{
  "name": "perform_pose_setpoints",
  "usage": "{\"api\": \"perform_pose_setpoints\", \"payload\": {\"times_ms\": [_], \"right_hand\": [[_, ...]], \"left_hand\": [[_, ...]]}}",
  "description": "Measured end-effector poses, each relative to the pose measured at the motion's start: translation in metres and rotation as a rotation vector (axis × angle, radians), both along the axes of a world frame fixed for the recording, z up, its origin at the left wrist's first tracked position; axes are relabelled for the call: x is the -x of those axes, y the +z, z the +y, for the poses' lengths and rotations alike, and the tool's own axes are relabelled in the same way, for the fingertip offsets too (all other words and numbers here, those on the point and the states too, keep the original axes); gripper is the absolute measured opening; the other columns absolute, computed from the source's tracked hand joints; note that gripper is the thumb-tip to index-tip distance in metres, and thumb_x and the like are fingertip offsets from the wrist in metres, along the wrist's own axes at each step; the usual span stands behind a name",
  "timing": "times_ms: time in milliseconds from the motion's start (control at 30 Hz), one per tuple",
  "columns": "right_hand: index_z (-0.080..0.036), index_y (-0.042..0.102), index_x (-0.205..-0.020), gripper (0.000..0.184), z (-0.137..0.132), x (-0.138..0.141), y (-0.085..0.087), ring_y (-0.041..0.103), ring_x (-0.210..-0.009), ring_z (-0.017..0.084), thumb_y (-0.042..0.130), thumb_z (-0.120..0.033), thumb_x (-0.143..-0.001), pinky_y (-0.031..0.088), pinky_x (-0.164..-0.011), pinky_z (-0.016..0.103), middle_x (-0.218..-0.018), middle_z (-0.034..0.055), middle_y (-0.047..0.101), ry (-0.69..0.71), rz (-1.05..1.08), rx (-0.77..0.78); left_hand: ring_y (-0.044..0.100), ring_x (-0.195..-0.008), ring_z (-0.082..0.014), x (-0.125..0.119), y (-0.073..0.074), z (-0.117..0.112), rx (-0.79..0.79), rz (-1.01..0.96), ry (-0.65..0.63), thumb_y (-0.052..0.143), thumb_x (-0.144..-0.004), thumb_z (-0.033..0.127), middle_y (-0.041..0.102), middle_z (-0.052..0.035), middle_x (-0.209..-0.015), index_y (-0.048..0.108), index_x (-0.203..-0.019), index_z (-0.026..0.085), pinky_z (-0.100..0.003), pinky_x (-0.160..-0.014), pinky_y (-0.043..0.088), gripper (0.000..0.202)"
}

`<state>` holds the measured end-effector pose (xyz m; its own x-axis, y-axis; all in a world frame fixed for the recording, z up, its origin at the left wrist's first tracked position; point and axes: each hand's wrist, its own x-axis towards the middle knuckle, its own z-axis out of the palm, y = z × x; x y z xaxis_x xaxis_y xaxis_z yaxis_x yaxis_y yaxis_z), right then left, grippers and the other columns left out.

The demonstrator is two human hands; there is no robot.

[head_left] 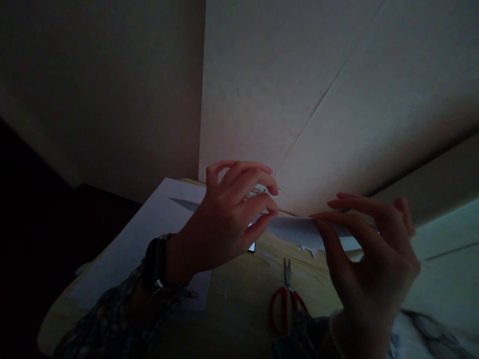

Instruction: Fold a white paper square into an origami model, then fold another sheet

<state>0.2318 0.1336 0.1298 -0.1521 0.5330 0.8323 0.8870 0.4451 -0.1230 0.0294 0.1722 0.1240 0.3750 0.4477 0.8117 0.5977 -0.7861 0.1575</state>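
A white paper strip stretches between my hands above the table. My left hand, with a dark watch on its wrist, pinches the strip's upper edge between thumb and index finger while the other fingers curl above. My right hand pinches the same edge farther right, and part of the paper shows behind its fingers. Below the strip, between the hands, red-handled scissors lie with blades pointing away from me, slightly apart. My right sleeve covers part of their handles.
A large white sheet lies at the left of the wooden table. Small paper scraps lie beyond the scissors. A phone-like device is partly hidden behind my left hand. A pale wall rises behind the table.
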Motion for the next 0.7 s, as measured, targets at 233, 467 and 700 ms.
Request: {"api": "perform_pose_setpoints", "payload": {"times_ms": [233,467,700], "right_hand": [[-0.027,0.066,-0.082,0.009,-0.002,0.004,0.001,0.062,-0.100,0.026,0.061,-0.020,-0.085,0.021,-0.112,0.059,-0.098,0.0029,0.065,0.008,-0.006,-0.006],[-0.023,0.066,-0.077,0.006,-0.002,-0.008,0.001,0.065,-0.093,0.020,0.067,-0.024,-0.082,0.026,-0.112,0.054,-0.090,0.0004,0.068,-0.080,0.022,-0.136],[-0.020,0.067,-0.073,0.012,-0.002,-0.021,0.001,0.065,-0.089,0.020,0.067,-0.028,-0.082,0.032,-0.108,0.055,-0.088,0.0038,0.069,-0.140,0.053,-0.160]], "left_hand": [[0.060,-0.110,-0.0224,0.002,0.004,-0.002,-0.001,-0.025,0.022,0.062,-0.083,0.014,0.070,-0.0010,-0.097,0.062,-0.077,0.023,-0.046,-0.097,0.036,0.011],[0.060,-0.108,-0.0244,0.010,0.003,0.001,-0.040,-0.024,0.050,0.060,-0.083,0.019,0.069,-0.0020,-0.097,0.062,-0.077,0.022,-0.049,-0.100,0.035,0.007],[0.060,-0.109,-0.0263,0.016,0.007,0.001,0.010,0.041,0.111,0.056,-0.085,0.023,0.069,-0.0013,-0.097,0.063,-0.075,0.026,-0.052,-0.101,0.035,0.012]]}}
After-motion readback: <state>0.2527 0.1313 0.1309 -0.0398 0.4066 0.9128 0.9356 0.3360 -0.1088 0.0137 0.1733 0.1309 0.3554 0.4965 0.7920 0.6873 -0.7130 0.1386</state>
